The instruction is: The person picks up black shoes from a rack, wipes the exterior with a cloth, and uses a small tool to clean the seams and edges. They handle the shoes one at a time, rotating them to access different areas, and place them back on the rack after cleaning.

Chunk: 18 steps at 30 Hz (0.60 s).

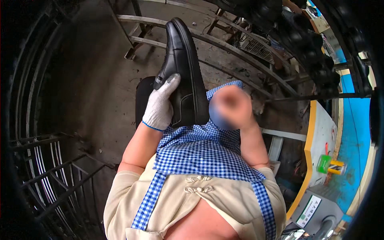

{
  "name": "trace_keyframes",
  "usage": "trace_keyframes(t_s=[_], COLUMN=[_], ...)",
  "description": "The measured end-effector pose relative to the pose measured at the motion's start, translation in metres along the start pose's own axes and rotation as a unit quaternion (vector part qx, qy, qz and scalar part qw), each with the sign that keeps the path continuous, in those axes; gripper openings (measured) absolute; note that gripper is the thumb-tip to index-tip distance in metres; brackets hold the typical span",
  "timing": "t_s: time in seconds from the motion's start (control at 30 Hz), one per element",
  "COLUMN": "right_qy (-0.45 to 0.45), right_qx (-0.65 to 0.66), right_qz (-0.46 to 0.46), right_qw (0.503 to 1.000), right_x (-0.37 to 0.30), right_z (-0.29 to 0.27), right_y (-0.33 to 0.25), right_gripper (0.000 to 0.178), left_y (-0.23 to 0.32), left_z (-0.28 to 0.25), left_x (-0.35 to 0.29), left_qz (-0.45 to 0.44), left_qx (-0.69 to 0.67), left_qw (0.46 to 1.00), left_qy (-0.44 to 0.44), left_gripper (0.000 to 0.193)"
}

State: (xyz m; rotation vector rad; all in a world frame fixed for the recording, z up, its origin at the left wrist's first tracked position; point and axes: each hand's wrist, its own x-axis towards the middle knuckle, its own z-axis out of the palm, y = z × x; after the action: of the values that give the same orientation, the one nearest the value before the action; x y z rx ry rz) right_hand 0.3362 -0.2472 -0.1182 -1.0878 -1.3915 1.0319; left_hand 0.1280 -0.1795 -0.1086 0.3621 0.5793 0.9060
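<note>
A black leather shoe (pixel 178 64) lies in front of me, toe pointing away and its sole edge along the right side. My left hand (pixel 162 100), in a white knit glove with a blue cuff, grips it near the heel end. The thumb presses on the shoe's upper; the other fingers are hidden beneath. To the right of the shoe is my bare right hand (pixel 231 107), over the blue-and-white checked apron (pixel 204 154). A blur covers this hand, so its fingers and anything in them cannot be made out. A corner of the apron cloth shows just beyond it.
Curved metal rails (pixel 224 44) cross ahead of me. Dark racks with black shapes (pixel 296 44) hang at upper right. A blue worktop (pixel 356 120) with a green-and-yellow container (pixel 331 165) stands at right, beside a grey box (pixel 318 210). At lower left is a black metal rack (pixel 64 176).
</note>
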Motion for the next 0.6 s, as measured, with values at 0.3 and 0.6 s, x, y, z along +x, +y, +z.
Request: trace_keyframes(t_s=[0.3,0.6], right_qy=[0.143,0.138], right_qx=[0.068,-0.04], right_qz=[-0.034,-0.087], right_qw=[0.987,0.986], right_x=[0.025,0.025], right_z=[-0.017,-0.014], right_y=[-0.012,-0.032], right_gripper=[0.051,0.049], left_y=[-0.018,-0.039], left_z=[-0.015,-0.042], left_x=[0.002,0.012], left_qz=[0.162,0.285], left_qx=[0.407,0.586], left_qw=[0.897,0.736], left_qy=[-0.064,-0.184], left_gripper=[0.042,0.04])
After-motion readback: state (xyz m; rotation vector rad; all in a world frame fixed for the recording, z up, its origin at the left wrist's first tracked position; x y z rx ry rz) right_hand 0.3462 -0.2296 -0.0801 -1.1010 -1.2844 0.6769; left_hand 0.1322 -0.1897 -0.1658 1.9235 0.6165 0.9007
